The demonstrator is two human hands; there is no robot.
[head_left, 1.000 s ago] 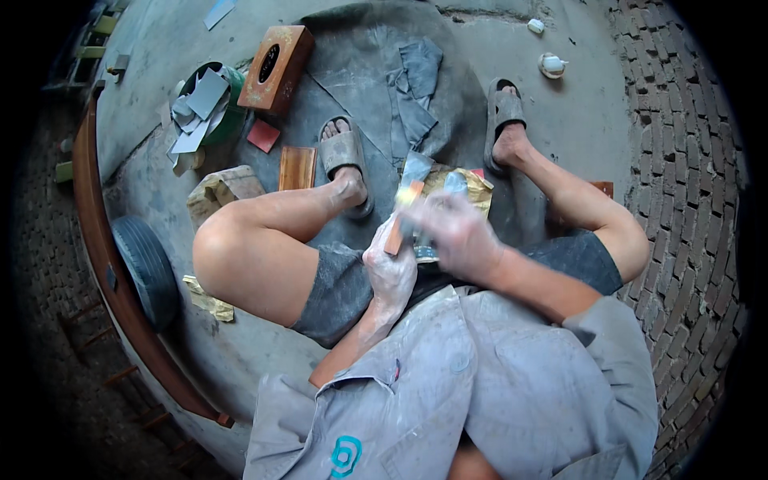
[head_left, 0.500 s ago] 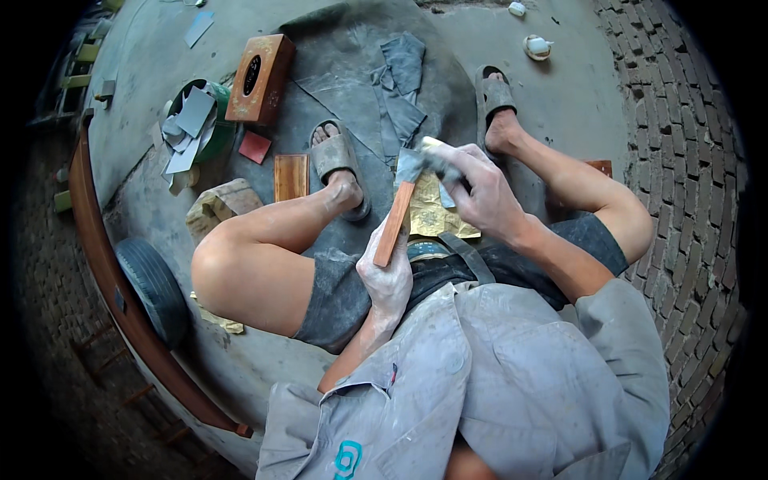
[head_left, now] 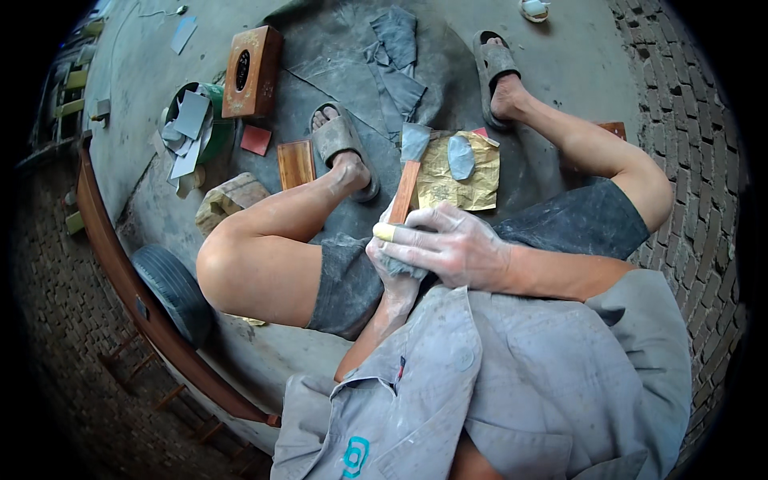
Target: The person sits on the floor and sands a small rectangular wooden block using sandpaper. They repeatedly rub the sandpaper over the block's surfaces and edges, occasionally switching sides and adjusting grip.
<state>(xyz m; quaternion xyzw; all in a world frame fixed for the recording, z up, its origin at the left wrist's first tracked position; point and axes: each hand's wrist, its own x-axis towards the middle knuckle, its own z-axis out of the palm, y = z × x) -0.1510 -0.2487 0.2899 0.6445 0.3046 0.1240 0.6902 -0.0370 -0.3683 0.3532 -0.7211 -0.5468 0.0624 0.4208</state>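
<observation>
Head view: I am seeing the left hand (head_left: 398,285) holding a brown wooden strip (head_left: 406,190), which is pointing toward the far side between the knees, its far end meeting a blue-grey piece (head_left: 415,142). The right hand (head_left: 462,250) is lying across the left, fingers bending and slightly parting, and a grey pad (head_left: 406,270) is showing beneath them; I am not managing to tell whether they are gripping it. Just right of the strip, yellow paper (head_left: 436,188) is lying under a grey-blue lump (head_left: 461,158).
</observation>
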